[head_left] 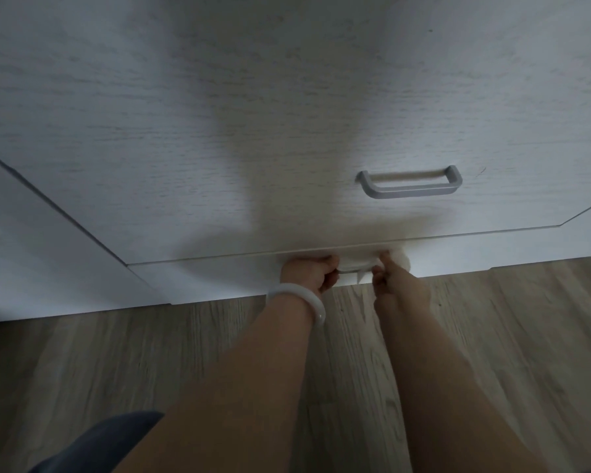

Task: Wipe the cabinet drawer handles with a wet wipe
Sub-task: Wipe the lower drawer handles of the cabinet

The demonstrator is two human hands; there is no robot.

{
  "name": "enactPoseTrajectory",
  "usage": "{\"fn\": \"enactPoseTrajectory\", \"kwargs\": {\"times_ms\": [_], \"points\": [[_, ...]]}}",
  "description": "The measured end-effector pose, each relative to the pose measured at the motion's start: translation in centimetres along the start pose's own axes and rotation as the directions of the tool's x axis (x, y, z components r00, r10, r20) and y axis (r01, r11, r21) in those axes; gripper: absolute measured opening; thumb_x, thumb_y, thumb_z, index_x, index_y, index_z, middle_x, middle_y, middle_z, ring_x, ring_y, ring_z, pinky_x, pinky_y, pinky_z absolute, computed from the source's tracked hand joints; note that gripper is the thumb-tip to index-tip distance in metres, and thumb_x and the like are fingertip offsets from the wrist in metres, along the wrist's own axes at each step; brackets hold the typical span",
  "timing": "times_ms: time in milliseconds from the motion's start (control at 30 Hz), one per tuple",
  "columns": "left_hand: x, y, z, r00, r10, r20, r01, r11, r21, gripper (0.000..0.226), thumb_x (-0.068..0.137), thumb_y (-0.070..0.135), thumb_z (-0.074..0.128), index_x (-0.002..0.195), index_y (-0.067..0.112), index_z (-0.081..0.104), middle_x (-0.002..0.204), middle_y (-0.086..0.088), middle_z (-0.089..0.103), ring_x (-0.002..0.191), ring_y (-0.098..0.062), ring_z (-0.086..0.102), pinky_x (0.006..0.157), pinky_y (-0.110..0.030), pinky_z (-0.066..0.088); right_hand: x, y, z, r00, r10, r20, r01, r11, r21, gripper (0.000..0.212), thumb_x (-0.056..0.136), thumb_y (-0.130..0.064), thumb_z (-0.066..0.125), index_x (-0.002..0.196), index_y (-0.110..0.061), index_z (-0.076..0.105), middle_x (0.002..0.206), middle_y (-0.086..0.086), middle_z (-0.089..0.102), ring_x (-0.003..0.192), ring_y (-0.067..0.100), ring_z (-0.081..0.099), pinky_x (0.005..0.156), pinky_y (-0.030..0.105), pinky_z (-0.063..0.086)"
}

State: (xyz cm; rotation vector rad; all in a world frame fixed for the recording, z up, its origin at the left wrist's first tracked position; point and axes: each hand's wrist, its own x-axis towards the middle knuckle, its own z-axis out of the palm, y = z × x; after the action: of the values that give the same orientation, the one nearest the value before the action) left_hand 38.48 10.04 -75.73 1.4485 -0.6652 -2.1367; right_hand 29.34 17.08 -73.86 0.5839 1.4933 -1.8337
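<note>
Drawer handles are what you are cleaning, and you are working low on the white cabinet (219, 114), close to the wooden floor (82, 370). The upper drawer (185, 199) is showing its grey handle (409, 183) bare and untouched by either hand. Below it, you are reaching both arms to the bottom drawer's handle (342, 272), which is mostly hidden. Your left hand (309, 273), with a white bangle (296, 297) at the wrist, is curling its fingers round the handle's left end. Your right hand (388, 278) is pinching the wet wipe (359, 268) against the bar, it seems. You are mid-wipe on this handle; next you will likely need to draw the wipe along the bar, then move up to the grey handle.
</note>
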Motion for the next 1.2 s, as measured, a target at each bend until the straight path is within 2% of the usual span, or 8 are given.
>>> {"fn": "enactPoseTrajectory", "kwargs": {"times_ms": [133,267,367,500,700,967,1100,1200], "points": [[0.2,-0.2,-0.2,1.0,0.025,-0.002,-0.025,0.999,0.049,0.027,0.086,-0.005,0.067,0.061,0.004,0.059,0.041,0.004,0.059,0.035,-0.003,0.054,0.046,-0.016,0.051,-0.8,1.9,0.3,0.999,-0.036,0.025,0.038,0.995,-0.094,0.041,0.083,-0.01,0.074,0.118,0.002,0.057,0.063,0.006,0.063,0.048,0.007,0.058,0.048,0.016,0.048],[0.8,-0.6,-0.3,0.999,0.044,-0.016,-0.041,0.989,0.142,0.055,0.085,-0.003,0.068,0.032,0.011,0.061,0.041,0.005,0.058,0.037,-0.005,0.054,0.064,-0.026,0.049,-1.3,2.0,0.0,0.995,0.073,0.074,-0.067,0.994,-0.084,0.016,0.085,-0.006,0.07,0.093,0.002,0.059,0.071,0.01,0.06,0.057,0.011,0.056,0.045,0.014,0.047],[0.5,-0.6,-0.1,0.998,0.06,-0.008,-0.059,0.994,0.095,0.041,0.086,-0.006,0.066,0.047,0.008,0.062,0.04,0.005,0.058,0.034,-0.003,0.053,0.046,-0.019,0.048,0.0,-0.2,-0.1,1.0,0.012,0.018,-0.012,1.0,-0.009,0.017,0.082,-0.001,0.072,0.086,0.0,0.056,0.073,0.011,0.058,0.053,0.01,0.054,0.041,0.013,0.045],[0.0,-0.6,0.0,0.997,0.082,-0.001,-0.081,0.993,0.084,0.028,0.087,-0.007,0.064,0.062,0.003,0.058,0.04,0.006,0.058,0.033,-0.002,0.052,0.042,-0.013,0.048,0.2,0.3,-0.1,0.992,-0.126,0.028,0.129,0.972,-0.198,0.011,0.088,-0.013,0.068,0.089,-0.009,0.058,0.067,0.004,0.059,0.046,0.006,0.053,0.048,0.016,0.046],[0.2,-0.7,-0.1,0.996,0.083,-0.024,-0.077,0.978,0.193,0.061,0.088,-0.002,0.065,0.03,0.015,0.06,0.038,0.008,0.057,0.035,0.0,0.053,0.049,-0.016,0.048,-1.8,3.2,0.6,0.997,-0.008,0.075,0.003,0.997,0.071,0.016,0.09,-0.006,0.065,0.104,-0.002,0.059,0.079,0.006,0.062,0.063,0.011,0.061,0.05,0.014,0.05],[-1.3,-1.3,0.6,0.97,0.139,-0.198,-0.105,0.979,0.173,0.02,0.086,0.007,0.071,0.066,0.011,0.069,0.049,0.005,0.063,0.043,-0.002,0.058,0.056,-0.015,0.052,-1.5,2.4,0.7,0.998,0.052,0.028,-0.054,0.995,0.082,0.005,0.089,-0.004,0.065,0.085,-0.005,0.062,0.073,0.007,0.064,0.061,0.011,0.063,0.054,0.015,0.053],[-2.4,-0.2,1.0,0.968,0.157,-0.196,-0.078,0.93,0.359,0.011,0.088,0.013,0.068,0.083,0.006,0.074,0.065,-0.003,0.068,0.059,-0.014,0.064,0.07,-0.024,0.054,-1.5,1.8,0.8,0.997,0.069,0.036,-0.068,0.998,-0.006,0.012,0.091,-0.01,0.063,0.1,-0.003,0.061,0.074,0.004,0.065,0.057,0.006,0.065,0.055,0.018,0.052],[-3.4,1.1,1.0,0.965,0.179,-0.192,-0.021,0.782,0.623,0.021,0.087,0.018,0.063,0.076,0.005,0.074,0.083,-0.017,0.073,0.082,-0.03,0.069,0.083,-0.036,0.055,-1.4,0.9,0.5,0.989,0.146,0.033,-0.144,0.988,-0.053,0.024,0.094,-0.011,0.058,0.117,-0.004,0.058,0.085,0.001,0.069,0.062,0.002,0.068,0.058,0.015,0.051]]}}
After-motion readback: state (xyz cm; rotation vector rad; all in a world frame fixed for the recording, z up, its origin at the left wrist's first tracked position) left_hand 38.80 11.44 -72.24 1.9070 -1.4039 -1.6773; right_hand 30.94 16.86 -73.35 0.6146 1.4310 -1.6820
